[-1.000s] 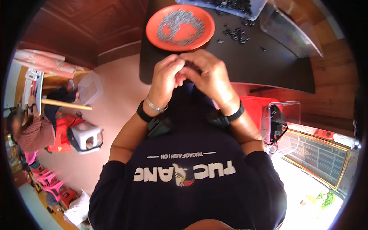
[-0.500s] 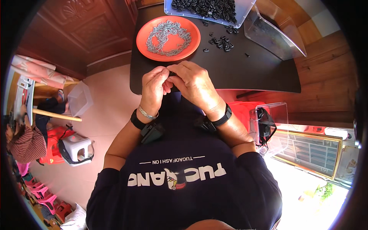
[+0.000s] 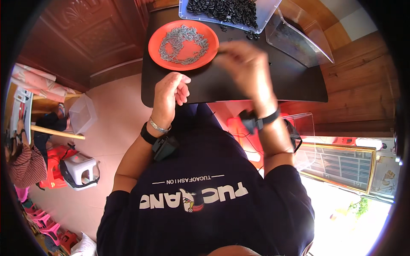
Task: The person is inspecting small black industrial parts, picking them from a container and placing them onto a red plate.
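I log: right hand (image 3: 245,68) blurred above black worktop (image 3: 294,81), fingers' grip indeterminate, beside round orange plate of grey metal bits (image 3: 183,45); left hand (image 3: 171,91) rests loosely curled, empty, at worktop edge.

Matt black tabletop (image 3: 294,81), glossy orange plastic plate (image 3: 156,47), clear plastic bin (image 3: 269,10).

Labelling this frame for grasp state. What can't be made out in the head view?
- Right hand: motion-blurred; whether it holds anything cannot be told.
- Left hand: fingers curled, palm contents hidden.
- Small grey metal pieces on the round orange plate: too small to tell their shape.
- Clear plastic bin of black pieces: cut off by the top edge.
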The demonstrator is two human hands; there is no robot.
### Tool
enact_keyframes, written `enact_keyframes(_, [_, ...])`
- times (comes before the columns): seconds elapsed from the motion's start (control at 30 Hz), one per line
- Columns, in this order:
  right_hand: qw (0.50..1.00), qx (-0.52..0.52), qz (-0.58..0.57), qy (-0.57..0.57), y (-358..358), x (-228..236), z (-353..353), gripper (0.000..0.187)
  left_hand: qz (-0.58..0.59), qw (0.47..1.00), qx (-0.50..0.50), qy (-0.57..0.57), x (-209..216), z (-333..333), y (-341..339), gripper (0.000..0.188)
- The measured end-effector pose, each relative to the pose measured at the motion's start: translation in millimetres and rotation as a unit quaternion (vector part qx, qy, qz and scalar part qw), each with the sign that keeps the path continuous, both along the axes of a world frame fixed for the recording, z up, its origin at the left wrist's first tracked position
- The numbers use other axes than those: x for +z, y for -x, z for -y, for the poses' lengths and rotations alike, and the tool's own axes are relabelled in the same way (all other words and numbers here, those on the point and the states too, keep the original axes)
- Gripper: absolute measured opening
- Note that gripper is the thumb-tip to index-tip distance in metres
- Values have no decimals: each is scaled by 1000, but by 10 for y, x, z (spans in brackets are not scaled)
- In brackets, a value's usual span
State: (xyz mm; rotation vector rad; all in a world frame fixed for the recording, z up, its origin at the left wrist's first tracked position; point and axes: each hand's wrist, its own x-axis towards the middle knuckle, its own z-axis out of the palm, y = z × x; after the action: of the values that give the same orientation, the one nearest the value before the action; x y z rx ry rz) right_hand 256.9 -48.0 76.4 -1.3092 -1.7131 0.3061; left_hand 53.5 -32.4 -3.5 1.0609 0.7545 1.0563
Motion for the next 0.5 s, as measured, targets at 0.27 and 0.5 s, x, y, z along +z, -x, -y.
enact_keyframes(0.27, [881,-337,280,-181,-2033,1066,-808,26,-55,997,-54,14,51,-62,-3,30])
enact_keyframes(0.5, [945,-135,293,-51,-1399,445,-749,18,-28,998,-51,22,53,-64,-13,25])
